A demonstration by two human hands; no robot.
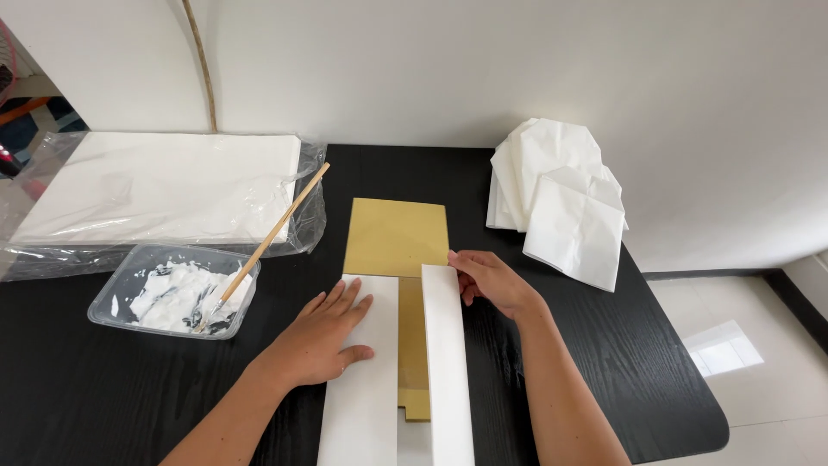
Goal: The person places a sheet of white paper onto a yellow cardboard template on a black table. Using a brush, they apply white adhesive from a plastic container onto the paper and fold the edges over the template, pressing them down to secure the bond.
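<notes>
Head view, left to right: clear plastic tub of white paste (177, 298) with wooden-handled brush (269, 237) propped in it. Left hand (321, 335) lies flat, pinning white paper flap (362, 380). Gold card template (398, 250) sits beneath on black woodgrain table (112, 397). Right hand (488, 280) pinches folded paper strip (447, 362) at its top edge, apparently creasing it. Folded white bags (561, 194) stacked far right.

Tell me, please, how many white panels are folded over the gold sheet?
2. The wide white panel lies on the left under the flat left hand; the narrow white panel lies on the right, its top corner touched by the right hand. The gold sheet shows between them.
</notes>
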